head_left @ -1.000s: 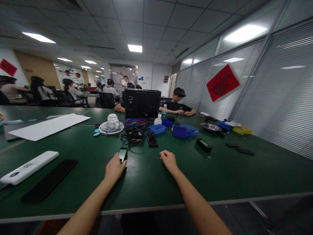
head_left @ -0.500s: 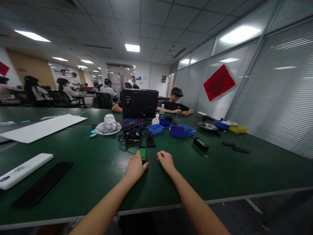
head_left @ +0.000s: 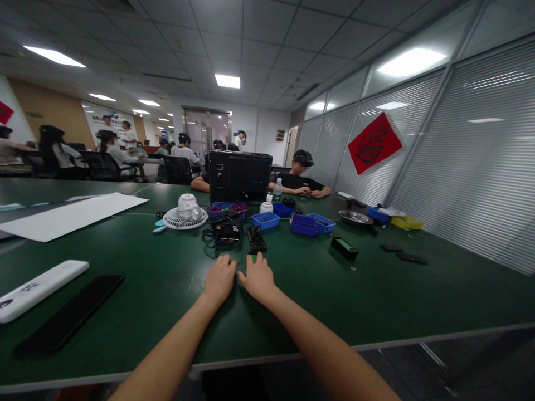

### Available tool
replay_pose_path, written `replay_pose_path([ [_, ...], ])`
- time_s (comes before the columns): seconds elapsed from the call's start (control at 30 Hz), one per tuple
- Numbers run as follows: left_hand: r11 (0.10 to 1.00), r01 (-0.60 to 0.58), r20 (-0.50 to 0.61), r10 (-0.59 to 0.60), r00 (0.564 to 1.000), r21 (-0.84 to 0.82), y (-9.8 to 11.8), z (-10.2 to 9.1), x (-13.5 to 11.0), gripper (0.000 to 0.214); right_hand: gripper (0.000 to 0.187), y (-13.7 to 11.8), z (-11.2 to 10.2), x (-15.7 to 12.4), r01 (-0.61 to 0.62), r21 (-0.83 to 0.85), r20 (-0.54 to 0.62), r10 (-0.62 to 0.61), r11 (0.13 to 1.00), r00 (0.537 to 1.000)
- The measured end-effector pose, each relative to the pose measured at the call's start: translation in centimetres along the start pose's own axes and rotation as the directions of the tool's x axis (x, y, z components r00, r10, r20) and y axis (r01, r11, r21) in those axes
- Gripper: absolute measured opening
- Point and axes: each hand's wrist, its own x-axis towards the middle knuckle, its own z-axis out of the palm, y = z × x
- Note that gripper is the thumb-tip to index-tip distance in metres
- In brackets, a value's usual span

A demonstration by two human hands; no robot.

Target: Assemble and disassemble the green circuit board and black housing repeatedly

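Note:
My right hand [head_left: 259, 279] lies over a small black box with a green top [head_left: 253, 258], its fingers closed round it. Most of that box is hidden under the hand; only a bit of green shows at the fingertips. Just to the left, my left hand [head_left: 220, 278] rests on the green table [head_left: 167, 301] with its fingers curled in, and no object shows in it. Beyond my hands stands a small black device on a flat base [head_left: 256, 239]. A similar black box with a green top [head_left: 344, 248] sits farther right.
Tangled black cables [head_left: 221, 231], a white fan [head_left: 185, 214], blue trays [head_left: 265, 221] and a monitor [head_left: 239, 177] stand ahead. A metal bowl [head_left: 355, 218] is at right. A white bar-shaped device [head_left: 45, 288] and a black slab [head_left: 71, 314] lie left. A person [head_left: 298, 181] sits opposite.
My left hand has let go of the green-topped box and shifted left. My right hand has moved left onto the box and closed round it.

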Motion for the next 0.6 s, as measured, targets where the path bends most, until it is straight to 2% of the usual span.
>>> replay_pose_path([
  [0.1, 0.998, 0.054, 0.079, -0.055, 0.995, 0.019, 0.0, 0.4, -0.2, 0.026, 0.047, 0.5, 0.2, 0.2, 0.012, -0.045, 0.031, -0.011, 0.999, 0.999],
  [0.3, 0.998, 0.059, 0.280, -0.058, 0.958, 0.005, 0.1, 0.5, 0.0, 0.026, 0.044, 4.5, -0.6, 0.5, 0.003, -0.087, 0.094, 0.005, 0.996, 0.996],
  [0.47, 0.994, 0.107, 0.300, -0.109, 0.948, 0.020, 0.0, 0.8, 0.4, 0.026, 0.043, 6.0, -0.7, -0.2, -0.067, -0.115, 0.044, 0.073, 0.991, 0.996],
  [0.6, 0.992, 0.129, 0.286, -0.125, 0.950, 0.007, -0.5, 1.4, 0.6, 0.026, 0.044, 6.8, -1.0, 0.0, -0.178, -0.067, 0.069, 0.182, 0.982, 0.981],
])
